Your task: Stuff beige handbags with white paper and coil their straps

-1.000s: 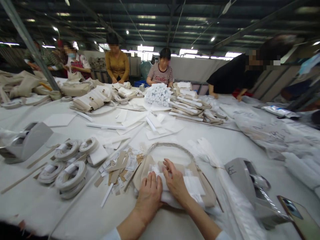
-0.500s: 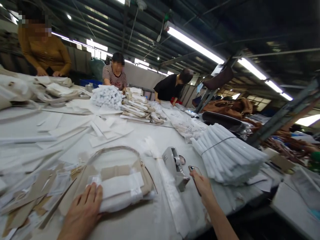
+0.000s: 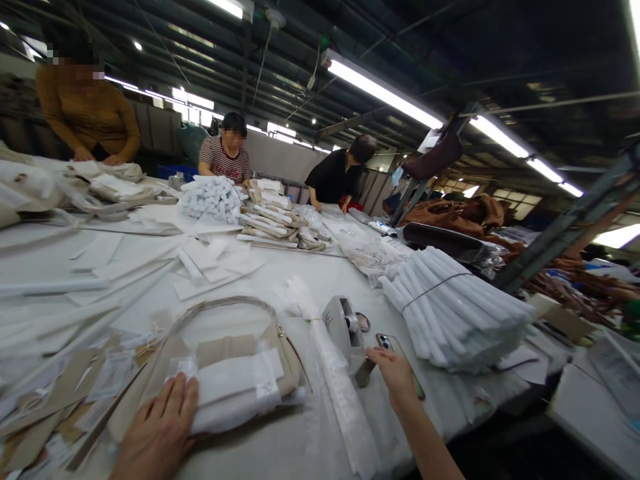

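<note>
A beige handbag [image 3: 287,357] lies in front of me, with white paper [image 3: 240,377] and clear plastic wrapped around its middle. My left hand [image 3: 163,420] rests on the bag's left side, fingers stretched out flat over the edge of the wrapping. To the right stands a grey tape dispenser [image 3: 344,327]. At the dispenser's front end is my right hand [image 3: 395,373], thumb and forefinger pinched together; what is between them is too small to make out. A phone [image 3: 417,387] lies on the table, partly covered by that hand.
Left of the bag lie beige strips and small packets [image 3: 65,393]. A bundle of plastic bags [image 3: 340,400] lies beside the dispenser. White rolls [image 3: 450,307] tied together sit at right. Stacked bags [image 3: 270,217] and white rolls [image 3: 213,199] stand farther back, where three people work.
My right hand has moved left, from over the phone to the front end of the tape dispenser, uncovering more of the phone. My left hand stays on the handbag.
</note>
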Tool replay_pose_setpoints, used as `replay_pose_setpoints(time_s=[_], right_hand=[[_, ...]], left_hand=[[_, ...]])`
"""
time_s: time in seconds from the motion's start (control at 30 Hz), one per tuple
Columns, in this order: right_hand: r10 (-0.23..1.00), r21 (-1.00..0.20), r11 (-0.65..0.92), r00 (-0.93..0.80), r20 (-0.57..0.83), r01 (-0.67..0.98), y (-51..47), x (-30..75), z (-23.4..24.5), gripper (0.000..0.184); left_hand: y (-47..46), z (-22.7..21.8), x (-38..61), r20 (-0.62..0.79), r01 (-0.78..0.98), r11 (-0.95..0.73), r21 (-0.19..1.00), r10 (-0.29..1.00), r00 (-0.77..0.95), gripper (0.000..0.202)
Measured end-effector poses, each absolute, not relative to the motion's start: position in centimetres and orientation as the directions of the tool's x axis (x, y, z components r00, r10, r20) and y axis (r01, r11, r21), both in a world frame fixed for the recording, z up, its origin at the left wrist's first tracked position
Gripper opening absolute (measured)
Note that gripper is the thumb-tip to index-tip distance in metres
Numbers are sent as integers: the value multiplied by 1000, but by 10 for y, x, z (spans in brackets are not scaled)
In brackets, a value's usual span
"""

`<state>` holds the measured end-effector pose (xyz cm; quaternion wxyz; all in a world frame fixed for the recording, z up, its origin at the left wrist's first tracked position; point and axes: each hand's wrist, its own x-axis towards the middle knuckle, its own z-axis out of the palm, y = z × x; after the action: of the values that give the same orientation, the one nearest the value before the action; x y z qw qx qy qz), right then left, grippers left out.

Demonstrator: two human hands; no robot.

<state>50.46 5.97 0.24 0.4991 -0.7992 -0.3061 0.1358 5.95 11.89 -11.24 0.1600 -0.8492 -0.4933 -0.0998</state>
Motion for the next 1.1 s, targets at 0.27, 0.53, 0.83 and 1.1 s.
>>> replay_pose_setpoints(time_s=[0.27, 0.53, 0.83, 1.1], right_hand=[[507, -899, -341, 859, 70, 274, 7, 490, -13, 30], [576, -867, -443, 813, -82, 226, 9, 490, -38, 46], [660, -571, -608, 751, 22, 551, -4, 498, -25, 47], [978, -459, 185, -115, 175, 869, 102, 388, 60, 31]], left_hand=[[124, -124, 53, 366, 835, -523, -173, 752, 547, 47], [124, -128, 51, 386, 828, -522, -205, 735, 558, 47], [119, -107, 61, 335, 872, -475, -118, 807, 486, 57], [120, -71, 73, 238, 927, -374, 19, 902, 360, 79]])
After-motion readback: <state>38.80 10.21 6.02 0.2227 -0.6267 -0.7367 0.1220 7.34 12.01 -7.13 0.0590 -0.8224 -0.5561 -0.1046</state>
